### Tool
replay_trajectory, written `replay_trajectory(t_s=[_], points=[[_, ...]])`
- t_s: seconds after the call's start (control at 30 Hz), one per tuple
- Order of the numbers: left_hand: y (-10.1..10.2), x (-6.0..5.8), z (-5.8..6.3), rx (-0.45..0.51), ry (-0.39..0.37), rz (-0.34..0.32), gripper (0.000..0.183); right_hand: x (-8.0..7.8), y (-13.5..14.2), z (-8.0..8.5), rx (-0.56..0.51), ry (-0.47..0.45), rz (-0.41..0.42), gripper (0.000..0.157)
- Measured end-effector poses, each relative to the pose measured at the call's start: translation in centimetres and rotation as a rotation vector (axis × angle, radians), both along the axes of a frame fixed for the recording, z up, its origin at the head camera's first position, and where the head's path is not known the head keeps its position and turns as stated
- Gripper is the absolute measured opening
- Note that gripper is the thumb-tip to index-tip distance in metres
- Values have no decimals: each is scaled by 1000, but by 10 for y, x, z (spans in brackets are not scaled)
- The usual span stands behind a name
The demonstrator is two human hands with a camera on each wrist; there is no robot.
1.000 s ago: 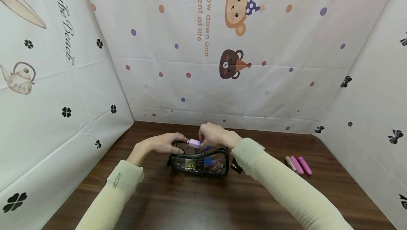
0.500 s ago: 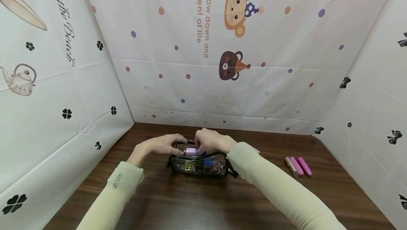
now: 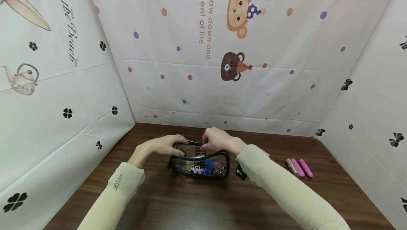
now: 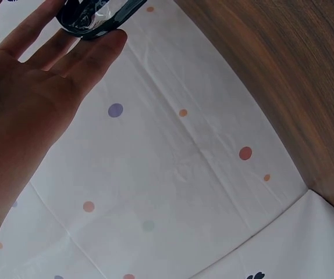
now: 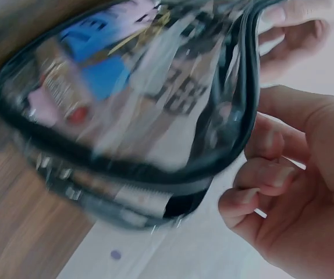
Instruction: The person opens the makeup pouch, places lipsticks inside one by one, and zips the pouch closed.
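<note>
A clear zip pouch (image 3: 227,164) with black edging and printed letters stands on the brown table with its top gaping. My left hand (image 3: 163,145) holds its left end, the thumb at the front rim and fingers at the back. In the left wrist view, those fingers touch the black edging (image 4: 100,32). Over the opening hovers my right hand (image 3: 219,141), fingers loosely curled, and nothing shows in them in the right wrist view. Inside the pouch lie a small lilac block (image 3: 195,170), something blue (image 5: 106,75) and a gold-labelled tube (image 5: 62,87).
Two pink tubes (image 3: 306,168) and a beige one (image 3: 290,165) lie to the right on the table. A small black thing with a yellow mark (image 3: 241,172) sits just right of the pouch. Patterned white cloth (image 3: 273,99) walls the table's back and sides.
The lilac block has gone from my right hand's fingers down into the pouch. My right hand has let go and shifted slightly right. The left hand keeps its place.
</note>
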State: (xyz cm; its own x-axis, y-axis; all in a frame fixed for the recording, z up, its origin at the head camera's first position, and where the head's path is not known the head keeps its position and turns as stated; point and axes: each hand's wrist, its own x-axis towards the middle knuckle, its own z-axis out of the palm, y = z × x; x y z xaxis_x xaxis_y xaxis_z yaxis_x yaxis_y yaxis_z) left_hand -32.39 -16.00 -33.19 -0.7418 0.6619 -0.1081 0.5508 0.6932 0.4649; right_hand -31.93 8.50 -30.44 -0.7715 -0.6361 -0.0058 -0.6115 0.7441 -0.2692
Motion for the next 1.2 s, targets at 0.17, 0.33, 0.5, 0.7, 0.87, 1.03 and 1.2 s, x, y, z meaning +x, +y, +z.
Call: replay_trajectory(t_s=[0.17, 0.33, 0.5, 0.7, 0.87, 1.03, 1.2], points=[[0, 1, 0, -5, 2, 6, 51, -6, 28, 0, -41, 146, -73, 21], [0, 2, 0, -4, -5, 10, 52, -14, 64, -8, -53, 233, -205, 18], [1, 2, -1, -7, -12, 18, 52, -19, 105, -20, -18, 218, -308, 15], [1, 4, -1, -6, -9, 31, 51, -22, 153, -34, 19, 168, -355, 21], [0, 2, -3, -1, -16, 28, 51, -25, 187, -47, 76, 87, -424, 18], [0, -1, -3, 0, -19, 15, 51, -22, 212, -50, 129, 6, -455, 20], [-1, -2, -3, 1, -23, 13, 51, -23, 233, -57, 138, -9, -500, 20]])
